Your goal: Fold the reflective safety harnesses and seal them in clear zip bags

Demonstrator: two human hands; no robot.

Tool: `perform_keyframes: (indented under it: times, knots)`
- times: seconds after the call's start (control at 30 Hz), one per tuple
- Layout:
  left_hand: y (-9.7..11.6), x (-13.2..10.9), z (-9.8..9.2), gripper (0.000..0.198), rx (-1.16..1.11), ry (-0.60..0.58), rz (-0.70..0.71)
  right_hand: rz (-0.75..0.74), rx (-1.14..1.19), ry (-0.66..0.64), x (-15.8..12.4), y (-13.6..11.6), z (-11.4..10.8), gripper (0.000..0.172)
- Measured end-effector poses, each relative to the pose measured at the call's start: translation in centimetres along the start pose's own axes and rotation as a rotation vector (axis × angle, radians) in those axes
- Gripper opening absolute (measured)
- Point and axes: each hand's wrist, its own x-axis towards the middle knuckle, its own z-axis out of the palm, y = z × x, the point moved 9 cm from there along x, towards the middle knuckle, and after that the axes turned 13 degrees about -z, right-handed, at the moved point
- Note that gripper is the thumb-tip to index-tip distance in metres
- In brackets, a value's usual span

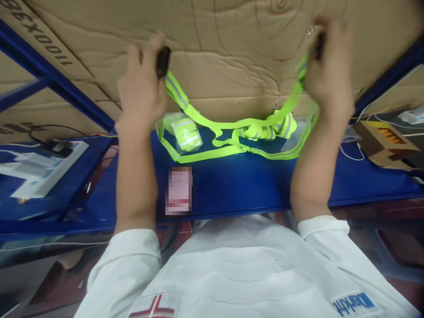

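- Above the back of the blue shelf (pixel 238 185), my left hand (pixel 142 84) is closed, fingers curled around a black buckle (pixel 163 61) with the yellow-green strap (pixel 236 125) running from it.
- My right hand (pixel 327 73), raised about as high and well apart from the left, is closed as well, clamped on a dark fitting (pixel 319 45) and the strap beside it; blur smears it, so I can't say exactly how each finger sits.
- Between my hands the strap sags, its lower loop spread over the shelf.
- Inside that loop, a bagged bundle (pixel 188 134) lies toward my left and a bunched coil (pixel 271 131) toward my right.
- Beyond my knuckles stands the cardboard panel (pixel 232 53), with a blue post (pixel 76 97) slanting along my left and another on my right.
- Nearer me, a pixelated card (pixel 179 190) sits by the shelf's front edge; from it to my right forearm runs bare blue surface.
- Outside my left forearm lies a white power strip (pixel 39 179); outside my right, a small carton (pixel 386 141).
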Motion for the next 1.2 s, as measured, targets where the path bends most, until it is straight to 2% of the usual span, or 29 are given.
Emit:
perform_keyframes:
  times: [0.03, 0.07, 0.13, 0.2, 0.3, 0.4, 0.5, 0.7, 0.97, 1.07, 1.2]
  knots:
    - [0.8, -1.0, 0.2, 0.073, -0.096, -0.097, -0.072, -0.087, -0.004, -0.081, 0.4, -2.7, 2.5, 0.053]
    - [2.1, -1.9, 0.6, 0.073, -0.163, -0.174, -0.069, -0.107, -0.041, -0.064, 0.6, -4.7, 4.0, 0.058]
    - [4.2, -3.0, 1.4, 0.079, -0.334, -0.249, -0.009, -0.253, -0.094, -0.107, 0.3, -9.3, 7.4, 0.051]
    - [5.8, -3.5, 2.4, 0.09, -0.48, -0.303, 0.114, -0.276, -0.094, -0.189, -0.5, -11.5, 10.2, 0.053]
    - [6.5, -3.6, 3.8, 0.091, -0.612, -0.368, 0.207, -0.244, 0.007, -0.239, -1.5, -12.0, 12.1, 0.051]
    - [6.1, -3.2, 4.0, 0.084, -0.717, -0.37, 0.138, -0.176, 0.085, -0.222, -1.6, -10.9, 12.2, 0.048]
    - [6.1, -3.0, 3.0, 0.077, -0.806, -0.321, 0.067, -0.119, 0.136, -0.17, -1.3, -9.8, 12.0, 0.051]
    - [7.3, -3.7, 1.2, 0.071, -0.865, -0.275, 0.023, -0.096, 0.282, -0.13, -1.4, -9.3, 13.4, 0.07]
    - [7.8, -4.3, 0.9, 0.072, -0.909, -0.293, -0.066, -0.048, 0.073, -0.147, -1.8, -11.0, 12.7, 0.08]
    - [7.6, -4.6, 1.0, 0.077, -0.928, -0.278, -0.099, -0.075, 0.14, -0.175, -2.1, -11.9, 12.6, 0.088]
    - [6.6, -4.5, 1.4, 0.085, -0.971, -0.249, -0.108, -0.251, 0.331, -0.186, -2.2, -14.2, 11.6, 0.098]
